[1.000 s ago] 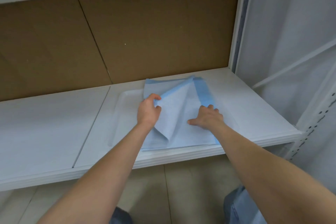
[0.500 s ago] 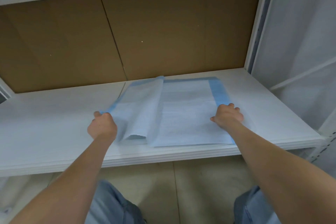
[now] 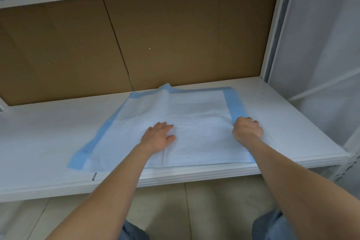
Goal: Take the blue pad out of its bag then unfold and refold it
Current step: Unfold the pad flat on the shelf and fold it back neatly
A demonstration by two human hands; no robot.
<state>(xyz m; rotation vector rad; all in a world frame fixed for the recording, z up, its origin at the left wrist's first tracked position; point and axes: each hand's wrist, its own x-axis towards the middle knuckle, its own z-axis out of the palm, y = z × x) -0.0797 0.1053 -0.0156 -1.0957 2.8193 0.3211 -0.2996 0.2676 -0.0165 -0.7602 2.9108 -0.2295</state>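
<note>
Pad lies spread on the shelf; my left hand presses it flat-fingered, my right hand grips its blue edge. Tugging right while pinned could tear it

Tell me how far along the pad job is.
Done: the blue-bordered white pad lies bare, spread almost flat on the white shelf. In hand: the left hand presses flat on its middle while the right hand grips its right blue border. Left: smoothing the raised bump at the back edge, then refolding, not yet begun.
</note>
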